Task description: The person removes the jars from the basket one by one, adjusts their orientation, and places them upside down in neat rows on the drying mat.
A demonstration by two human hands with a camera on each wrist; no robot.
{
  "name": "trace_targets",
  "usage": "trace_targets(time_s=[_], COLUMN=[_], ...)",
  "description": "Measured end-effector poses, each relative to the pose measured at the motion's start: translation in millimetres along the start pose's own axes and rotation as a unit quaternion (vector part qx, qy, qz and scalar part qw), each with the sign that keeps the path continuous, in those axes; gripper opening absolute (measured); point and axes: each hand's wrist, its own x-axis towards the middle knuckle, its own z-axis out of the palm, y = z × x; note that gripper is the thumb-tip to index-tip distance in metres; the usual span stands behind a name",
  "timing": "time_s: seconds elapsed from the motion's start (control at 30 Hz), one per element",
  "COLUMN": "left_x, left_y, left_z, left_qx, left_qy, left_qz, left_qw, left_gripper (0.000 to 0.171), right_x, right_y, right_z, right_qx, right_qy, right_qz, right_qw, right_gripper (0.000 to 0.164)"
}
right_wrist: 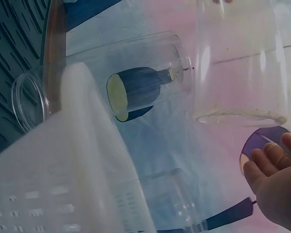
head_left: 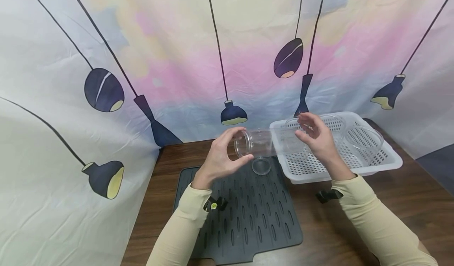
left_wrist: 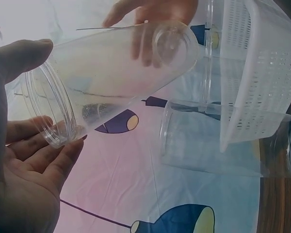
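Note:
My left hand point(head_left: 223, 157) grips a clear jar point(left_wrist: 106, 82) around its ringed mouth end, thumb on one side and fingers on the other. The jar lies sideways in the air, its base pointing right. Close to that base, my right hand point(head_left: 317, 140) is held with fingers loosely bent; a small gap shows between them and the jar in the right wrist view. A second clear jar point(right_wrist: 92, 82) stands mouth down on the dark ribbed mat point(head_left: 244, 226), partly behind the held one in the head view.
Right of the mat, a white perforated basket point(head_left: 384, 163) contains several clear jars point(head_left: 365, 140). Both sit on a brown wooden table point(head_left: 166, 155). A curtain point(head_left: 191, 61) printed with lamps hangs close behind the table.

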Motion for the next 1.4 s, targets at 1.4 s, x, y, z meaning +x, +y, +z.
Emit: trace_targets(time_s=[1.4], left_x=[-3.4], left_y=[0.2], left_z=[-1.7], left_qx=[-0.031], left_qy=[0.012], left_qz=[0.027], left_qw=[0.9991], left_gripper=[0.068], right_x=[-12], right_y=[36], right_z=[10], right_qx=[0.453], right_qy=[-0.186], right_qz=[-0.038], right_qw=[0.871], right_gripper=[0.046])
